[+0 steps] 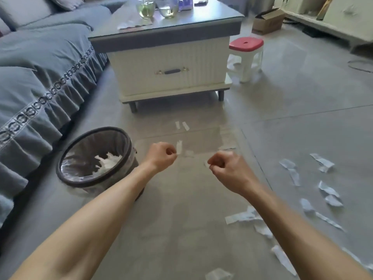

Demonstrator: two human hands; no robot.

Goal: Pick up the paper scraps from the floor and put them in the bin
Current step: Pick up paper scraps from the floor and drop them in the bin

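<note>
Floor [201, 209]: I am looking down at grey tile, shiny enough to be throwing glare where my hands are working.
Bin [66, 150]: it is standing to my left beside the sofa skirt, lined with clear plastic and already holding white scraps; my left forearm is crossing in front of its near right rim.
Scattered scraps [327, 190]: most of them are lying well to my right, torn white strips pointing every way, some curling up off the tile; two more small ones [182, 125] are lying ahead, towards the worktop [165, 29].
Which hand is nearer: my left hand is sitting just right of the bin, so I judge it is the one to drop first; the right one is closer to the big scatter.
Left hand [161, 156]: I am curling it nearly into a fist and pinching a small white strip [179, 146] between thumb and forefinger, its long axis standing roughly upright above the pinch.
Right hand [227, 168]: I am holding it curled as well; a sliver of white [205, 163] is showing at the fingertips, which I take to be a scrap pinched there, though it is too small to be sure.
</note>
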